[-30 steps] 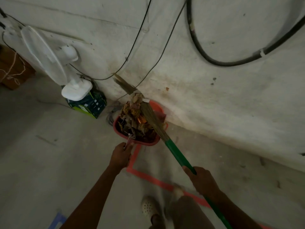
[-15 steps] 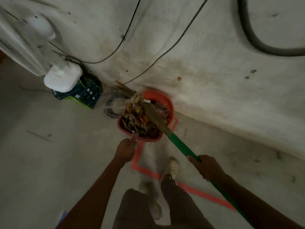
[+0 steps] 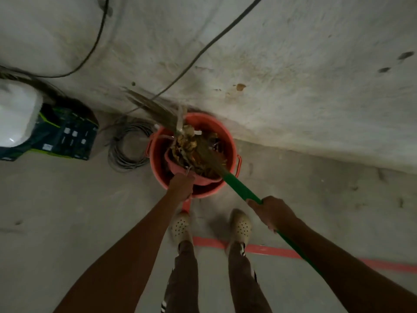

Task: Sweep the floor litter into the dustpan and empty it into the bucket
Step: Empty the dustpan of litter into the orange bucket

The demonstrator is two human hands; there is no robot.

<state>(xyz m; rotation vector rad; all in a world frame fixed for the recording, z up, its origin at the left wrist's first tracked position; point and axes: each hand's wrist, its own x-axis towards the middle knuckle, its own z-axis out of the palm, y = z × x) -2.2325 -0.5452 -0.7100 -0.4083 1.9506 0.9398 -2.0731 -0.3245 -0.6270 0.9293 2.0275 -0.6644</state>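
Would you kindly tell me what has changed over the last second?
The person stepped up to the round orange plastic bucket, and the left hand carried the red plastic dustpan forward until it hangs over the bucket's mouth. Unchanged: the left hand grips the dustpan's handle, and the right hand grips the green-handled straw broom, whose bristles press on the dry-leaf litter still heaped in the pan.
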